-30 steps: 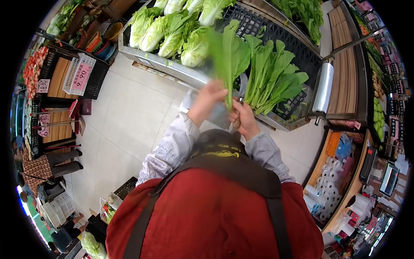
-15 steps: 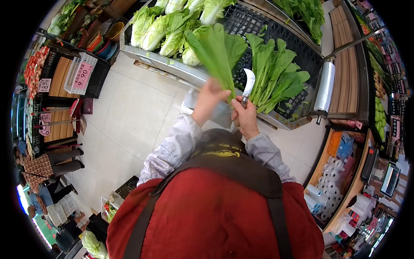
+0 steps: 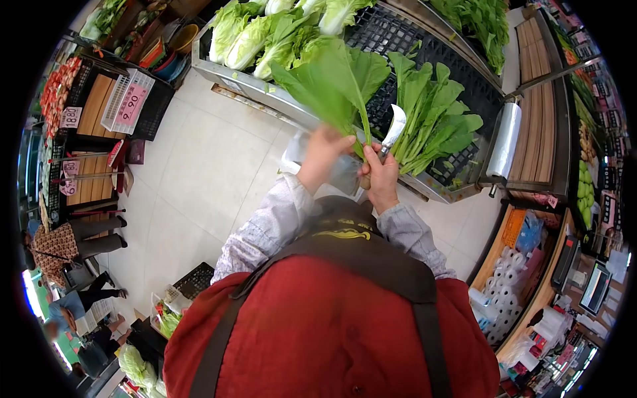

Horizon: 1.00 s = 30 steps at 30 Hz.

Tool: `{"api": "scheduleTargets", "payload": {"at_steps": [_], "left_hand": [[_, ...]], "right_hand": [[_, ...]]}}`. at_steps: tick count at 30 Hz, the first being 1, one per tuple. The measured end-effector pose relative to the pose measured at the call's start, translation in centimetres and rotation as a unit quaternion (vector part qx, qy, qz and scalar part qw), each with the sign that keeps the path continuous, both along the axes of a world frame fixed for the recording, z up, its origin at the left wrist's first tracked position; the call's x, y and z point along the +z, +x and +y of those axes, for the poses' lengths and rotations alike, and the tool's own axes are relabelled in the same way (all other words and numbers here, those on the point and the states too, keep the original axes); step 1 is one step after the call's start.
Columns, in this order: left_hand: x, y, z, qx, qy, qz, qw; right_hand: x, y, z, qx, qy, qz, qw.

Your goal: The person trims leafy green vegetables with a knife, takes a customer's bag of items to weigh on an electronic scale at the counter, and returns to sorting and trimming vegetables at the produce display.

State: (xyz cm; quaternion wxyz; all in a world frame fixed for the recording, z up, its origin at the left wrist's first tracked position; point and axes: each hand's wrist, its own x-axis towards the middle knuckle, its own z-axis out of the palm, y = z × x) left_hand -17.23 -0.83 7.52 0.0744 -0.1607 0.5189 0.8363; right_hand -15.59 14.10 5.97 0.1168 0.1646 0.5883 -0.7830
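Long green leaves [image 3: 332, 79] fan upward from my left hand [image 3: 322, 156], whose fingers are closed on their stems and slightly blurred. Close beside it, my right hand [image 3: 380, 176] grips the dark handle of a curved knife [image 3: 394, 126], its pale blade pointing up. The right fingertips also touch the base of the greens. Just right of the blade, a pile of leafy greens [image 3: 431, 119] lies in a black crate. Pale cabbages [image 3: 247, 46] sit at the left of the same metal-edged display [image 3: 265, 95].
A whitish bin [image 3: 295, 156] with a plastic bag stands below my hands. On the right are a plastic film roll [image 3: 503, 140] and a shelf of white rolls [image 3: 503, 292]. Other people [image 3: 66, 308] are at the far left, near produce stands.
The leaves have swung and spread to the left of my hands. The knife blade, hidden a second ago, now shows above my right hand. The whole view has shifted slightly.
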Motion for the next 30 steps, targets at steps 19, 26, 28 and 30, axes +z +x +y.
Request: {"api": "scheduleTargets", "payload": {"at_steps": [19, 26, 28, 30], "left_hand": [[2.2, 0.9, -1.7, -0.063, 0.081, 0.081, 0.991], [0.3, 0.5, -1.8, -0.060, 0.064, 0.067, 0.994], [0.2, 0.5, -1.8, -0.053, 0.067, 0.058, 0.995], [0.1, 0.4, -1.7, -0.045, 0.056, 0.034, 0.997]], "right_hand": [[1.4, -0.4, -1.0, 0.057, -0.174, -0.095, 0.979], [0.9, -0.3, -0.9, 0.072, -0.195, -0.100, 0.973], [0.7, -0.2, -0.9, 0.076, -0.209, -0.096, 0.970], [0.6, 0.1, -0.8, 0.084, -0.177, -0.090, 0.977]]}}
